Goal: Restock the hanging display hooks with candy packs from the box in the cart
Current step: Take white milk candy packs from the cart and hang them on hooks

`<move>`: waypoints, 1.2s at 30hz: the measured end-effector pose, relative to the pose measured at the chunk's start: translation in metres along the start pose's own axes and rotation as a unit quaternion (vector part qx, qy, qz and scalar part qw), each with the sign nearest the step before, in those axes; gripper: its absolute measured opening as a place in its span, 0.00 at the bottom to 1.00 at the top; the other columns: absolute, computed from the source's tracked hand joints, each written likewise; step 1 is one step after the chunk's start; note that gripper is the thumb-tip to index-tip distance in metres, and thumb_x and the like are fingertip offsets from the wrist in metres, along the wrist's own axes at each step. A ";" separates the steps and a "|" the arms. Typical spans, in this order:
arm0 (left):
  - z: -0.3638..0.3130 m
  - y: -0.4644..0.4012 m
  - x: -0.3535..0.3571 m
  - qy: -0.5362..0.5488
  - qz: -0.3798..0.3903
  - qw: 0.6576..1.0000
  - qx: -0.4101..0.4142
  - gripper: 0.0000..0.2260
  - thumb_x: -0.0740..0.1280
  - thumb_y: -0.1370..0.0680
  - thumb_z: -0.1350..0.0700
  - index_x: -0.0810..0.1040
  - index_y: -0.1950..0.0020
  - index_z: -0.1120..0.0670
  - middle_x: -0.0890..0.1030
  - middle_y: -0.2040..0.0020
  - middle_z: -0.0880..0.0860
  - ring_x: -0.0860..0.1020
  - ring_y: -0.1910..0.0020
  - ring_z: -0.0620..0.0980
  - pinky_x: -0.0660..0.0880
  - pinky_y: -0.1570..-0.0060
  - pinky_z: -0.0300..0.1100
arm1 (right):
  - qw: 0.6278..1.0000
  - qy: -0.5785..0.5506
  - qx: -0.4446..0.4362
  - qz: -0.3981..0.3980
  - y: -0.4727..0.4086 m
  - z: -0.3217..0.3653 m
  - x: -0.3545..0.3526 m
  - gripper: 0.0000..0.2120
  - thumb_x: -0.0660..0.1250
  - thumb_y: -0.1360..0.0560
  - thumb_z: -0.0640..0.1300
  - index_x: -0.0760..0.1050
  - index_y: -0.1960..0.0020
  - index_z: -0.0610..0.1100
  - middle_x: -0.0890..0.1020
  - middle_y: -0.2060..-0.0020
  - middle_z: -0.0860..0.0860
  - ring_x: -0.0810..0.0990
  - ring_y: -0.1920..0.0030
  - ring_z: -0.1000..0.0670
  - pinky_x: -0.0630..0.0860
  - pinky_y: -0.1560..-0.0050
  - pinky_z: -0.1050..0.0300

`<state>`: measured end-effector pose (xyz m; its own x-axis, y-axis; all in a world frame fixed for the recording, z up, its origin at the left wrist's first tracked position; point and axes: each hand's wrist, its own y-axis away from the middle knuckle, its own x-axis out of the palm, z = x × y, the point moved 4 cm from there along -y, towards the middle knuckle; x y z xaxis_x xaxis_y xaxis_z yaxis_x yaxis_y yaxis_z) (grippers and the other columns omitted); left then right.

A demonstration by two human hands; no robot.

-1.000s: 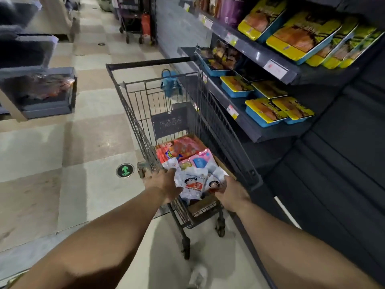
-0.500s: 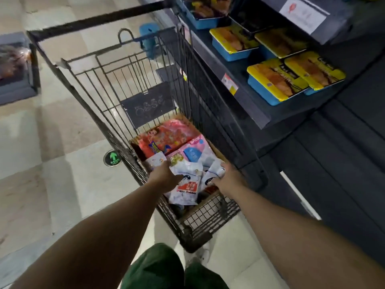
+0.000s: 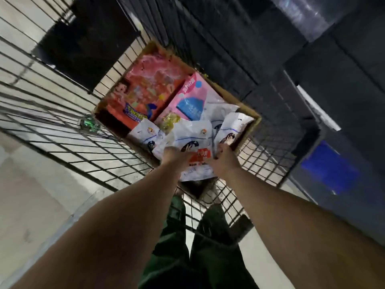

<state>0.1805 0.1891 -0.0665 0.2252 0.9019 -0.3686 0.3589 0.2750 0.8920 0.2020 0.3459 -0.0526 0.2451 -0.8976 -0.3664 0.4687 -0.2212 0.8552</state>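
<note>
since a moment ago the view has tipped down over the cart (image 3: 62, 130). both hands stay on one white candy pack (image 3: 193, 142) atop the cardboard box (image 3: 253, 122): left hand (image 3: 175, 156) grips its left edge, right hand (image 3: 224, 161) its right. red (image 3: 145, 90) and pink (image 3: 187, 99) packs lie behind.

Both arms stretched forward and down, left hand (image 3: 174, 156) and right hand (image 3: 224, 161) close together, fingers curled

Both hands (image 3: 200, 161) on a white candy pack (image 3: 193, 142) in the cardboard box (image 3: 253, 126) inside the wire cart (image 3: 83, 140)
</note>
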 end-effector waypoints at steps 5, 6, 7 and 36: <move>-0.003 -0.009 -0.008 -0.017 0.017 0.999 -0.027 0.35 0.80 0.30 0.46 0.70 0.29 0.58 0.80 0.38 0.58 0.81 0.43 0.59 0.80 0.41 0.55 | 0.993 -0.103 0.056 -0.026 -0.002 0.000 0.012 0.24 0.71 0.24 0.41 0.67 0.31 0.45 0.79 0.41 0.45 0.79 0.45 0.45 0.78 0.47 0.54; -0.003 -0.011 -0.010 -0.030 0.024 0.999 -0.026 0.33 0.80 0.30 0.46 0.72 0.31 0.58 0.81 0.40 0.58 0.82 0.44 0.58 0.81 0.42 0.55 | 0.991 -0.116 0.063 -0.037 -0.002 -0.001 0.009 0.22 0.69 0.23 0.41 0.68 0.31 0.45 0.79 0.42 0.46 0.79 0.47 0.46 0.78 0.53 0.57; -0.003 -0.017 -0.014 -0.039 0.029 0.998 -0.026 0.31 0.80 0.29 0.46 0.74 0.33 0.59 0.82 0.42 0.58 0.82 0.46 0.58 0.81 0.43 0.55 | 0.988 -0.125 0.068 -0.059 -0.002 -0.001 0.004 0.20 0.66 0.22 0.41 0.68 0.31 0.44 0.79 0.42 0.47 0.77 0.50 0.47 0.74 0.61 0.62; -0.037 -0.042 -0.065 0.014 0.061 0.998 0.022 0.17 0.72 0.23 0.44 0.78 0.42 0.53 0.84 0.49 0.57 0.84 0.51 0.59 0.82 0.46 0.60 | 0.983 -0.040 0.052 -0.174 -0.055 0.036 -0.007 0.47 0.78 0.35 0.59 0.56 0.26 0.48 0.75 0.35 0.46 0.73 0.34 0.40 0.74 0.37 0.43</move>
<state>0.1176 0.1314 -0.0699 0.2441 0.9369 -0.2504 0.3704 0.1486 0.9169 0.1440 0.3506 -0.0842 0.0155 -0.7873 -0.6164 0.4219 -0.5537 0.7179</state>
